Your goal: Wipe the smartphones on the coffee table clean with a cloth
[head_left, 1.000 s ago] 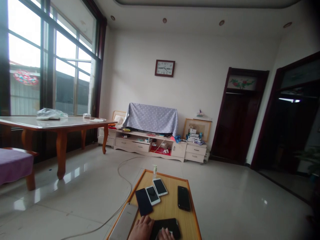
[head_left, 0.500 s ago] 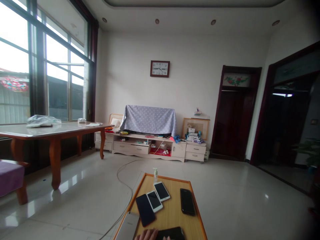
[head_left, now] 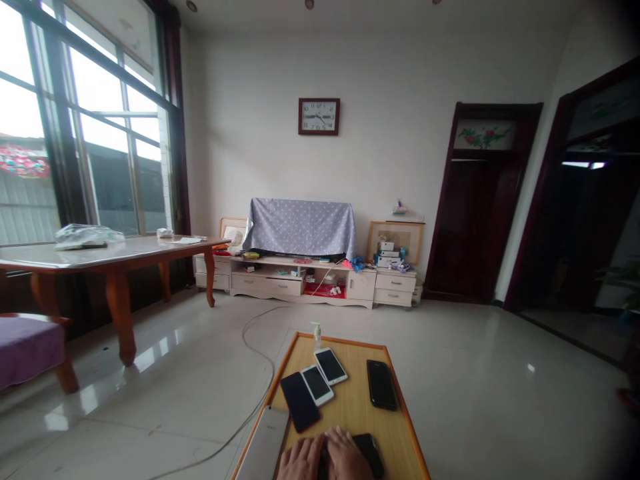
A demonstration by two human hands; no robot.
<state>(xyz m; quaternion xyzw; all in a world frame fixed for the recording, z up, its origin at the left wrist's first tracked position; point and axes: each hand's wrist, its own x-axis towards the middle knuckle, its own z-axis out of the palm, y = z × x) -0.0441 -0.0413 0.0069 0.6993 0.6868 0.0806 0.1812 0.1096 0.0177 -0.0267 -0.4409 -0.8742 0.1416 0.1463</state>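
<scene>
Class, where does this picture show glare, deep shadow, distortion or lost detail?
Head view, left: the window is partly blown out, and glare streaks the floor; head view, right: the doorway sinks into near-black and the door leans, probably lens distortion; head view, bottom: left hand and right hand are cropped, and the black phone beneath shows little detail.

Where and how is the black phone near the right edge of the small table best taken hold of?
Grip the black phone by both long edges, probably near the middle, coming from above and the near side. It lies flat on the small table, its length running from near to far, and nothing covers its long edges.
</scene>
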